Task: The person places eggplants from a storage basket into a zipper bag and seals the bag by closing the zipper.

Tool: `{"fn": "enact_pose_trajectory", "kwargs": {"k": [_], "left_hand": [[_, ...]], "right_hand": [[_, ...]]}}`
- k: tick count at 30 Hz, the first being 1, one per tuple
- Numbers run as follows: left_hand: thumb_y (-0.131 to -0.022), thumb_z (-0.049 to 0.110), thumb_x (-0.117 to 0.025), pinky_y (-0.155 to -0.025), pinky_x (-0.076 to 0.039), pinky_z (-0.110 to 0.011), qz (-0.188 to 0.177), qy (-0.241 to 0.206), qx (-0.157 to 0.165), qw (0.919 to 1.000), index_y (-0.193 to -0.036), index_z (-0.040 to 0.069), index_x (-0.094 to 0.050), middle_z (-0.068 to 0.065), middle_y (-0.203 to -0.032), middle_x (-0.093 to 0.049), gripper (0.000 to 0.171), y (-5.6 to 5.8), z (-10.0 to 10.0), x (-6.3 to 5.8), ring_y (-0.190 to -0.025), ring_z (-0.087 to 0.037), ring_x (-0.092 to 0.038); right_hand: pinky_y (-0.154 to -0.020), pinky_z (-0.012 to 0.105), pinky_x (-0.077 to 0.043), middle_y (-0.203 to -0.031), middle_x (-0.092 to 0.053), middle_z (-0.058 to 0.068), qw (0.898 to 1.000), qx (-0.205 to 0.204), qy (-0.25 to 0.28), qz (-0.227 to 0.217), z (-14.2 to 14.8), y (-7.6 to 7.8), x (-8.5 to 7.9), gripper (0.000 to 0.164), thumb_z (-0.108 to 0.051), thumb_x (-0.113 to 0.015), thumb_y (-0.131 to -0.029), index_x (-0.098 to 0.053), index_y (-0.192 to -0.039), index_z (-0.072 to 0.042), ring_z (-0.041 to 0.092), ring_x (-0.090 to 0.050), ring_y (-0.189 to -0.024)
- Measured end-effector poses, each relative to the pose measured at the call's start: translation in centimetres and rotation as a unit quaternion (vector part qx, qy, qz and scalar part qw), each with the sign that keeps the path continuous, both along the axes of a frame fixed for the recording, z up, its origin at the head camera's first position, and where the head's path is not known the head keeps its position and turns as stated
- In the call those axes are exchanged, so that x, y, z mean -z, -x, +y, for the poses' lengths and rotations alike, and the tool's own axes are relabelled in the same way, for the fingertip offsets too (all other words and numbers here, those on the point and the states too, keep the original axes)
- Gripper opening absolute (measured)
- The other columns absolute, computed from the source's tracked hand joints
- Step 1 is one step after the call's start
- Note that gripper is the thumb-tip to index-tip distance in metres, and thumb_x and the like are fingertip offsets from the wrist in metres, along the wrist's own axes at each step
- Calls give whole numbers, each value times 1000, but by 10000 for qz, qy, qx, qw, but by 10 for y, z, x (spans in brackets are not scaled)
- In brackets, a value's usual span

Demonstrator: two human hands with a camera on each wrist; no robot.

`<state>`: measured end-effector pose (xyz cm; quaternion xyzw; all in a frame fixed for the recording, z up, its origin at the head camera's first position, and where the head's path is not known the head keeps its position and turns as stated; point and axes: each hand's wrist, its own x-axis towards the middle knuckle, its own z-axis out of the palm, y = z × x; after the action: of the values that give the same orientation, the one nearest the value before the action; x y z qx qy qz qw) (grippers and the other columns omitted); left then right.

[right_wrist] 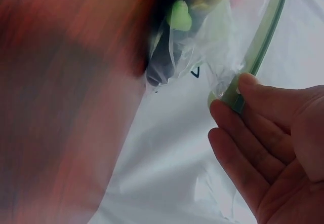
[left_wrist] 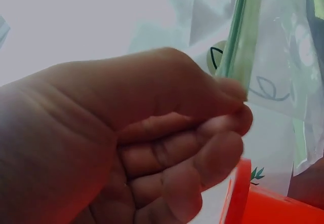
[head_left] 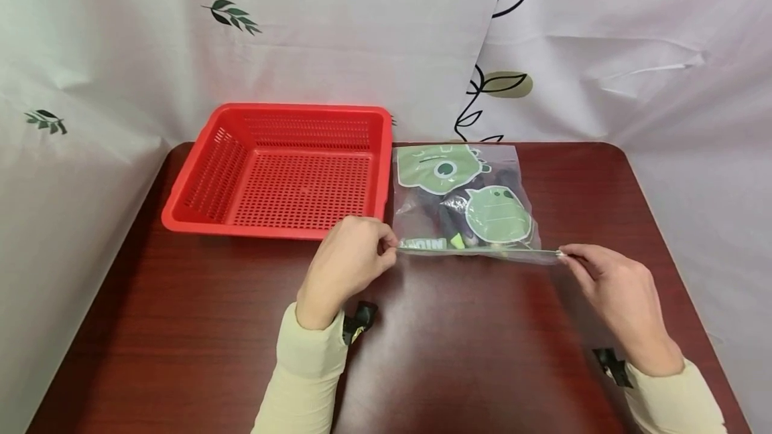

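Note:
A clear zip bag [head_left: 422,216] printed with green cartoon figures lies to the right of the red basket, its zip edge toward me. Dark items and a small yellow-green piece [head_left: 457,241] show inside it. My left hand [head_left: 350,256] pinches the left end of the zip edge between thumb and forefinger. At the other end, my right hand [head_left: 621,293] pinches the zip corner. The edge runs straight between both hands. In the right wrist view, thumb and forefinger hold the green zip strip [right_wrist: 266,31], with the bag's contents hanging beyond.
A red plastic basket [head_left: 386,173] with perforated walls stands at the back left of the brown table [head_left: 458,353], close to the bag. A white curtain [head_left: 338,32] with leaf prints surrounds the table's back and sides.

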<state>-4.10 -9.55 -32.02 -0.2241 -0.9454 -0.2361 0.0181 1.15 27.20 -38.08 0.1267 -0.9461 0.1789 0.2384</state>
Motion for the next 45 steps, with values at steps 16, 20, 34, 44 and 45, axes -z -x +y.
{"fn": "enact_pose_trajectory", "kwargs": {"k": [16,20,34,44,45], "left_hand": [[-78,2,-71,-48,-37,-29,635,411,184,9970,-61,19,-54,7,-58,-46,30,-18,2,22,-53,-11,-43],[-77,1,-71,-48,-38,-30,723,287,106,9969,-62,20,-57,8,-58,-46,27,-24,-1,30,-52,-11,-43],[-74,2,-73,-44,-40,-33,280,811,136,9962,-55,20,-51,6,-56,-49,34,-36,-4,54,-46,-14,-47],[-75,-4,-63,-38,-31,-31,109,928,88,9956,-51,22,-50,8,-50,-46,38,-41,0,68,-43,-13,-42],[-75,-5,-62,-38,-31,-31,76,978,61,9952,-51,23,-51,8,-51,-46,38,-42,0,70,-43,-13,-43]], "right_hand": [[-67,43,-50,-93,-74,3,9971,-665,-328,-191,8,-6,7,30,-6,-82,-71,-75,-99,-12,22,-70,-82],[-67,39,-49,-91,-72,-3,9939,-1010,-370,-260,9,-7,9,23,-36,-68,-93,-75,-94,-15,17,-68,-82],[-62,37,-54,-87,-69,-8,9742,-2031,-718,-679,8,-8,23,12,-27,-72,-93,-73,-88,-17,14,-67,-79],[-59,32,-51,-77,-61,-17,9641,-1630,-1021,-1832,-1,-8,22,29,-2,-87,-70,-70,-78,-23,4,-59,-68],[-59,31,-51,-77,-60,-18,9622,-1568,-1047,-1967,-1,-8,22,28,-3,-87,-71,-70,-77,-24,3,-58,-68]]}}
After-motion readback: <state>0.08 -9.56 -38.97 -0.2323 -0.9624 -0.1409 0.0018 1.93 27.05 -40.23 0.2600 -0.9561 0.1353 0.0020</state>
